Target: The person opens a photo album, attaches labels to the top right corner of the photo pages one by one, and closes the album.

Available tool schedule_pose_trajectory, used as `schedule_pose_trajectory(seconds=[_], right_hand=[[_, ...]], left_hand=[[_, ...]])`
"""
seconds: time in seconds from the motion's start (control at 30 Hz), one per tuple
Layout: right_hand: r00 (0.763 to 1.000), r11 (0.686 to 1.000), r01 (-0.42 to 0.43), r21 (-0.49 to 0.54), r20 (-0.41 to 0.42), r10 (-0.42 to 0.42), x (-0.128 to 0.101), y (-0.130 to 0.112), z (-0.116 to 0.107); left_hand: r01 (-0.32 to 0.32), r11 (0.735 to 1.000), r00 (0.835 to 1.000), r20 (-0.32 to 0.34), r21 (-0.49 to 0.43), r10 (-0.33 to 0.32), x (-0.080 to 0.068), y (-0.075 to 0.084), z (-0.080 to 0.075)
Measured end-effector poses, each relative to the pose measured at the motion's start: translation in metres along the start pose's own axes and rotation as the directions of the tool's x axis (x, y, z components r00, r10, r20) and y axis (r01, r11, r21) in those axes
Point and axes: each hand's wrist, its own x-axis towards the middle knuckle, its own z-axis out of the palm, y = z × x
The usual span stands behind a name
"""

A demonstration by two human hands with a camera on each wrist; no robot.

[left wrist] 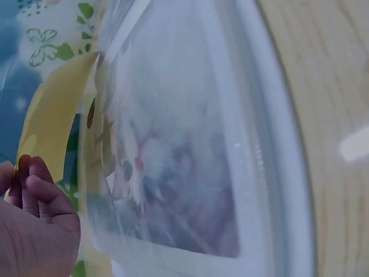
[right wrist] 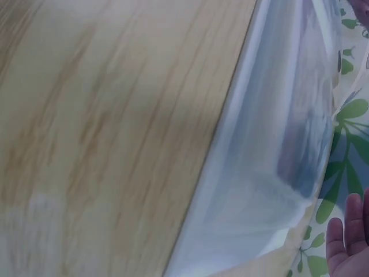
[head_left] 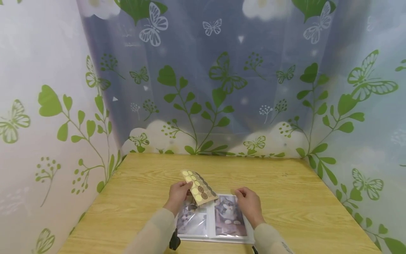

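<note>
The left hand pinches a sticker sheet by its lower left edge, fingers and thumb curled on it, and holds it tilted above the top of an open photo album. In the left wrist view the fingers press the curved yellow back of that sheet, which stands just beside the album's clear plastic sleeve. The right hand rests on the upper right corner of the album, its fingers loosely bent at the page edge; whether they pinch the page or only touch it cannot be told. In the right wrist view only part of the palm shows at the frame's lower right, next to the glossy page.

The sticker sheet is tan with rows of round stickers, pale yellow ones on the left and darker brown ones to the right. The album lies flat near the front edge of the tabletop, open to two pages: the right page holds a photo of a grey and white cat, the left page a blurrier picture under shiny plastic.

Beyond the album the wooden tabletop runs back to a curtain printed with green leaves and butterflies, which closes in the back and both sides.
</note>
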Motion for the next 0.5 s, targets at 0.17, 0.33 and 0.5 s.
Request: schedule_pose_trajectory(seconds=[0.17, 0.33, 0.5], right_hand=[[1.0, 1.0, -0.004, -0.008, 0.003, 0.004, 0.0, 0.007, -0.007], [1.0, 1.0, -0.013, -0.019, -0.006, 0.013, 0.0, 0.011, -0.012], [1.0, 1.0, -0.023, -0.011, -0.013, 0.023, 0.0, 0.015, -0.015]], left_hand=[[0.033, 0.996, 0.996, -0.075, -0.082, -0.039, 0.008, 0.003, -0.001], [0.035, 0.976, 0.992, -0.11, -0.214, -0.059, 0.013, 0.006, 0.003], [0.046, 0.953, 0.991, -0.107, -0.299, -0.081, 0.017, 0.006, 0.007]])
